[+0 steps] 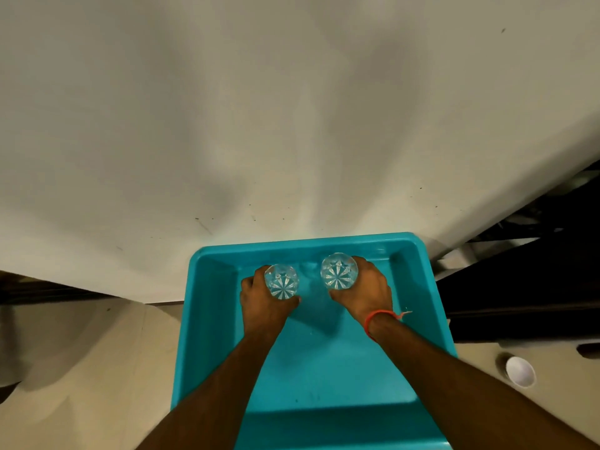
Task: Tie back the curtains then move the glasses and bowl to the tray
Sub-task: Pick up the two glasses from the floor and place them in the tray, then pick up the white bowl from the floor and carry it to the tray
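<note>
Over the far half of the teal tray [207, 352] both of your hands are at work, each with a cut glass in its grip. Your left hand [263, 303] curls round the left glass [281, 282], fingers wrapping its far side and thumb on the near side; your right hand [363, 289] does the same with the right glass [339, 271], which sits a little nearer the tray's far wall than its partner. Both glasses stand upright with their mouths toward you, and you look straight down onto the star pattern cut into their bases (whether those bases touch the tray floor cannot be told from this angle). The two glasses are near each other but apart, with a strip of bare tray between them. A red thread bracelet [376, 319] circles your right wrist, its loose end pointing toward the tray's right wall. The near half of the tray holds only your forearms passing over it. Beyond the tray's far wall hangs a wide pale curtain [292, 108], falling in soft folds across most of the view, its lower edge just behind the tray. Off the tray's right side, well apart from it, a small white bowl [520, 371] rests on a pale surface near a dark frame.
</note>
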